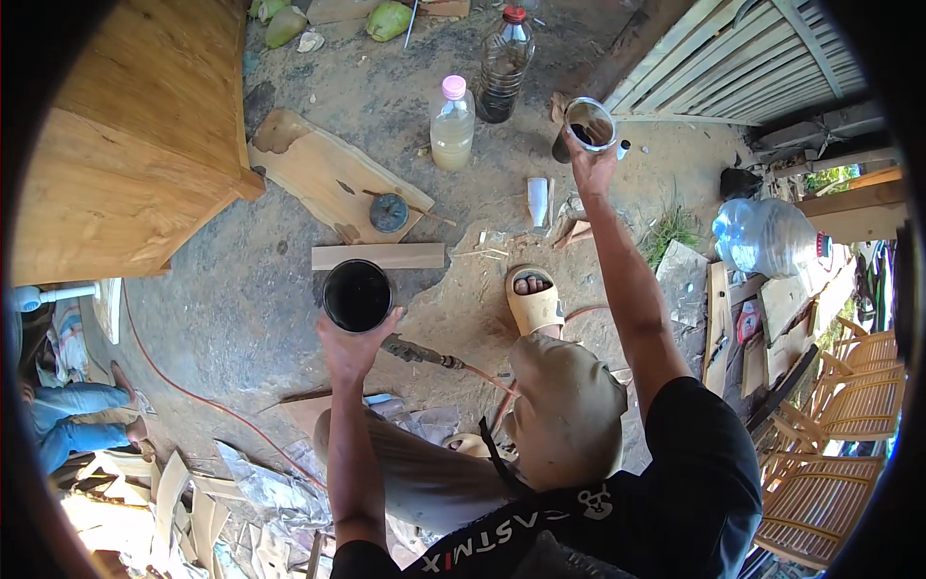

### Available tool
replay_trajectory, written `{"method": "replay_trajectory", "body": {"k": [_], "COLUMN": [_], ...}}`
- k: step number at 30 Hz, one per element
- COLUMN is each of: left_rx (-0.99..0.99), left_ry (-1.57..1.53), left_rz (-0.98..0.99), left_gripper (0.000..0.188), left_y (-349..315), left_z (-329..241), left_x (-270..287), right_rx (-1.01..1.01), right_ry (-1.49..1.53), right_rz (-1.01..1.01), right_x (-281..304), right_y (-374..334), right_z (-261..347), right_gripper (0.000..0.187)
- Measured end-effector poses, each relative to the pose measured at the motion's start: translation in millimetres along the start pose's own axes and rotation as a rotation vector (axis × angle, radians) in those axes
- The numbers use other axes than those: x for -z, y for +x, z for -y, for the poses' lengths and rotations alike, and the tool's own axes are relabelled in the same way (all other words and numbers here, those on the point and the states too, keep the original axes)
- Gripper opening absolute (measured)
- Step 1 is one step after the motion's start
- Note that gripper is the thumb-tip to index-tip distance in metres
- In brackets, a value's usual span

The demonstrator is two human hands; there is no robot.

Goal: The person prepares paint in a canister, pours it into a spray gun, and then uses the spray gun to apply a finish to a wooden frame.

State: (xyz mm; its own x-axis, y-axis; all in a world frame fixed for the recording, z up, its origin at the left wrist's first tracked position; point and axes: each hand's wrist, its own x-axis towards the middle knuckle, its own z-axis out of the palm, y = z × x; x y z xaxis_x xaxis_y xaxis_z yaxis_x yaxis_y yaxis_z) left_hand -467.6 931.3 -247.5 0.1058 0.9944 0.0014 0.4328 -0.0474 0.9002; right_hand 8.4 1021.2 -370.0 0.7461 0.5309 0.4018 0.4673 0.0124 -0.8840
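Observation:
My left hand [351, 349] is wrapped round a round cup [358, 295] with a dark rim and a black inside. It holds the cup over the ground, just in front of a flat wood strip [415, 256]. Farther off to the right, my right hand [591, 166] grips a clear, shiny-rimmed cup [593, 124] with something dark inside it. Beyond the left cup, a small grey-blue round tin [389, 213] with a stick across it rests on a wooden board [309, 174].
A pink-capped bottle [452, 130] and a red-capped bottle [504, 68] stand ahead. A wooden cabinet [145, 145] is at left. A dark metal tool [415, 351] on an orange hose lies by my leg. A large water bottle [767, 236] is at right. Another person's legs [82, 415] show at left.

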Motion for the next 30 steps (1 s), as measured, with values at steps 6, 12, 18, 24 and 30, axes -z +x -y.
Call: {"method": "replay_trajectory", "body": {"k": [6,12,18,24,30], "left_rx": [-0.008,-0.109,-0.107,-0.116,-0.104], "left_ry": [-0.021,-0.051,-0.034,-0.007,-0.028], "left_rz": [-0.024,-0.021,-0.032,-0.044,-0.014], "left_gripper": [0.061,0.071,0.084,0.084,0.089], "left_y": [-2.3,4.7,3.1,-3.8,-7.2], "left_z": [7.5,-6.5,-2.9,-1.8,-8.4], "left_x": [5.0,0.9,-2.5,3.7,2.2], "right_rx": [0.324,0.371,0.527,0.742,0.840], "right_ry": [-0.013,-0.085,-0.189,-0.283,-0.379], "right_rz": [0.376,0.746,1.016,1.147,1.248], "right_x": [33.1,44.6,32.9,18.9,14.9], "right_y": [-16.4,-52.5,-79.5,-91.8,-90.6], "right_z": [113.2,229.1,279.9,310.3,327.4], "right_gripper": [0.076,0.080,0.084,0.083,0.080]}}
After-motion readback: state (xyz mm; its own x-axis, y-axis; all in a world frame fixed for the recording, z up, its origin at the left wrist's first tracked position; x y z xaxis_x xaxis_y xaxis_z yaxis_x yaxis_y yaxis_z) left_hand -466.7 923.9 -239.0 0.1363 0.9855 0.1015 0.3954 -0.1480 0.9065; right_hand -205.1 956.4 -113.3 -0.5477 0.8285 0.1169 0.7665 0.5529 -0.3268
